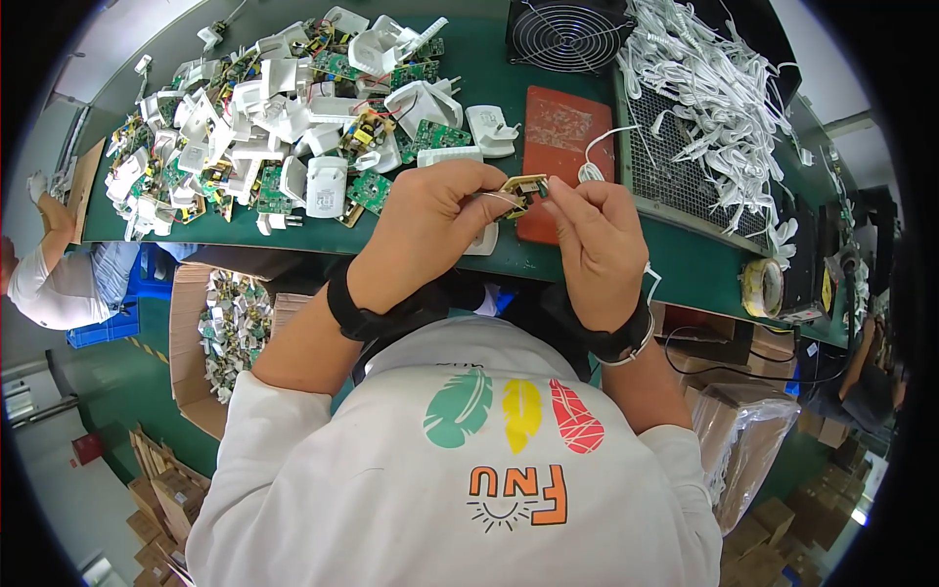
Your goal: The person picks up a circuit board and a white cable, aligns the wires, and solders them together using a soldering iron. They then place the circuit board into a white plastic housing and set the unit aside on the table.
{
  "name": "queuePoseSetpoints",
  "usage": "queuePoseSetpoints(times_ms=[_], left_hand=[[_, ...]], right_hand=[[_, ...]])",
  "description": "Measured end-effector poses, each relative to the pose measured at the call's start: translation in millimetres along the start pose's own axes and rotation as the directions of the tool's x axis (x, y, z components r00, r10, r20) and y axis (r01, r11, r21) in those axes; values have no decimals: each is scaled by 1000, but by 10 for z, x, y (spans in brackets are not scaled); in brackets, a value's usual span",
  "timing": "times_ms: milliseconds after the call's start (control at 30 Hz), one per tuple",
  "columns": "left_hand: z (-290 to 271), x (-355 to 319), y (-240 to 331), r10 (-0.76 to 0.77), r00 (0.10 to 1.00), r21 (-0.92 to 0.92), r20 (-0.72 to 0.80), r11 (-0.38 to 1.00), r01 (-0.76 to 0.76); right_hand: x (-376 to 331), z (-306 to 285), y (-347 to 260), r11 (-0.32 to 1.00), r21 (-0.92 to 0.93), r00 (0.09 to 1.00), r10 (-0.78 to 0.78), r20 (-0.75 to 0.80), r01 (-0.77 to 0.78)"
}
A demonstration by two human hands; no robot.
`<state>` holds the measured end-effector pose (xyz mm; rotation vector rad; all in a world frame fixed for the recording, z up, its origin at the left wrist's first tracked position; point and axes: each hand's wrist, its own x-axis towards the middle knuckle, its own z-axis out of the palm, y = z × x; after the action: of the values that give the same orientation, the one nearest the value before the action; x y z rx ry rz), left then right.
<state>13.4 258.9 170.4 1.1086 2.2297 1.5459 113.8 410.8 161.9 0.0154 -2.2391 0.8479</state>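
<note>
A small circuit board (525, 186) with dark parts on it is held up over the near edge of the green bench. My left hand (425, 210) grips its left side between thumb and fingers, and a thin pale wire runs by the thumb. On the other side, my right hand (599, 240) has its thumb and forefinger closed at the board's right end. Whether a part is pinched there is too small to tell. Below the board, a white plastic piece (483, 241) shows partly behind my left hand. Both wrists wear black bands; a white cord hangs from the right one.
A heap of white adapter housings (326, 186) and green circuit boards (370, 191) covers the bench's left. Behind my right hand lies a red plate (558, 122); a black fan (569, 37) stands beyond. White cables (709, 108) fill a mesh tray at right, near yellow tape (761, 287).
</note>
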Motion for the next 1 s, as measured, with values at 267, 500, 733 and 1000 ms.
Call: queuePoseSetpoints(times_ms=[267,500,733,1000], left_hand=[[46,-7,38,315,949,382,-7,878,-289],[55,-167,39,493,814,804,308,322,-500],[172,-299,-60,514,724,840,461,9,-542],[174,-258,-95,524,696,820,491,-9,-572]], right_hand=[[-19,6,-24,996,-87,1000,-10,5,11],[-107,27,102,999,2,989,-33,144,33],[-278,98,182,1000,9,970,16,241,-19],[-240,126,127,998,-1,973,56,225,-57]])
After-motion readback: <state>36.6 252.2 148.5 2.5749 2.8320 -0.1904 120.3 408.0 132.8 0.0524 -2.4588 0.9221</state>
